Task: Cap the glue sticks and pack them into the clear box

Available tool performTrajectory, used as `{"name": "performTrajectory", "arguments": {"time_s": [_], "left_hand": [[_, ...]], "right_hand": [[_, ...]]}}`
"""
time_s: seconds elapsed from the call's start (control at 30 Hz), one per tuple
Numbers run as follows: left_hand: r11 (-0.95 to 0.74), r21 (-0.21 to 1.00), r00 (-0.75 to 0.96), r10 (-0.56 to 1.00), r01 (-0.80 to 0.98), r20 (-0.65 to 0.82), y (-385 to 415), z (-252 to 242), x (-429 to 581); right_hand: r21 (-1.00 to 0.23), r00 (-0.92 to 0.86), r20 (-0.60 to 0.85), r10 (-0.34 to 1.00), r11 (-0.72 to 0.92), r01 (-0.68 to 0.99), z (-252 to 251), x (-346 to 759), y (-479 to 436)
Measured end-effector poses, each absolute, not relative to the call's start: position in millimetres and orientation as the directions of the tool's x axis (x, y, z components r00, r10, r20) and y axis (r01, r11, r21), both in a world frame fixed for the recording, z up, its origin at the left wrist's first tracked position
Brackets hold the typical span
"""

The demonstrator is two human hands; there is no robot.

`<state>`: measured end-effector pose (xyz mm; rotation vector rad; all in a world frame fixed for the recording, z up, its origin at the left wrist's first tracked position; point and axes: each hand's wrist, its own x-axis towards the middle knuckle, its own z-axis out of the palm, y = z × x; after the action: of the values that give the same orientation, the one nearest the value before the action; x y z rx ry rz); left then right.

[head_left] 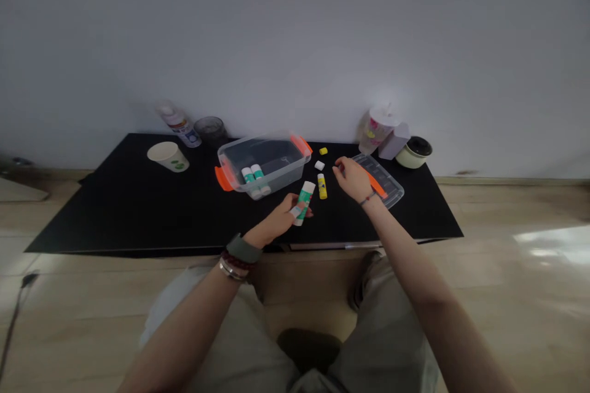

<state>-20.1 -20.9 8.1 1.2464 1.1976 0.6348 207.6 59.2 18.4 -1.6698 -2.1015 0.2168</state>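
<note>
So the left hand (276, 221) is clamped around a green-and-white glue stick (305, 201), fingers wrapped across its middle, while the right hand (353, 179) hangs open and empty over the black surface (115, 215), near a yellow glue stick (322, 186), a small white cap (319, 165) and a clear lid (386, 185) with an orange clip. Further back sits a clear plastic box (288, 173) with orange handles, two more green-and-white glue sticks (255, 180) showing through its near wall, and a little yellow cap (323, 151) lies just past its corner.
</note>
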Motion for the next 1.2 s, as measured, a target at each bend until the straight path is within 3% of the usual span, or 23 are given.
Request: {"name": "performTrajectory", "arguments": {"time_s": [0.07, 0.13, 0.33, 0.53, 0.6, 0.67, 0.73, 0.8, 0.87, 1.03, 1.2], "left_hand": [[0.473, 0.877, 0.360, 0.835, -0.083, -0.416, -19.9, 3.7, -15.6], [0.555, 0.808, 0.346, 0.811, -0.198, -0.473, -17.3, -0.3, -10.1], [0.537, 0.834, 0.281, 0.826, -0.127, -0.489, -8.7, -6.3, -3.4], [0.489, 0.870, 0.290, 0.842, -0.057, -0.454, -4.3, -15.0, -5.1], [0.486, 0.871, 0.279, 0.848, -0.070, -0.451, -2.9, -16.2, -5.2], [0.489, 0.867, 0.281, 0.848, -0.091, -0.449, -2.2, -15.1, -4.5], [0.488, 0.865, 0.288, 0.850, -0.115, -0.441, -3.0, -12.0, -3.3], [0.470, 0.871, 0.299, 0.859, -0.139, -0.416, -5.6, -8.1, -2.3], [0.426, 0.891, 0.318, 0.876, -0.157, -0.363, -9.8, -4.3, -1.9], [0.264, 0.961, 0.411, 0.888, -0.087, -0.207, -22.3, 3.9, -4.9], [0.215, 0.976, 0.492, 0.854, -0.035, -0.171, -27.7, 9.1, -8.4]], "right_hand": [[-0.334, -0.193, 0.222, 0.956, 0.260, 0.906, 13.5, 198.6, 77.3], [-0.275, -0.216, 0.162, 0.963, 0.255, 0.927, 8.1, 187.9, 95.1], [-0.141, -0.206, -0.120, 0.971, 0.189, 0.972, -20.1, 162.9, 132.6], [-0.165, -0.197, -0.094, 0.976, 0.180, 0.970, -29.9, 166.2, 139.8], [-0.263, -0.169, -0.020, 0.985, 0.158, 0.952, -24.6, 174.8, 136.3], [-0.487, -0.096, 0.072, 0.993, 0.119, 0.865, -18.3, 185.1, 127.1], [-0.753, -0.015, 0.110, 0.994, 0.094, 0.651, -12.7, 195.5, 111.0], [-0.912, -0.024, 0.090, 0.996, 0.092, 0.401, -7.7, 204.3, 89.0], [-0.960, -0.102, 0.080, 0.992, 0.105, 0.261, -2.4, 210.8, 64.6], [-0.928, -0.334, 0.114, 0.936, 0.220, 0.300, 13.8, 215.8, 18.2], [-0.972, -0.434, 0.111, 0.894, 0.188, 0.139, 24.4, 213.8, 6.3]]}}
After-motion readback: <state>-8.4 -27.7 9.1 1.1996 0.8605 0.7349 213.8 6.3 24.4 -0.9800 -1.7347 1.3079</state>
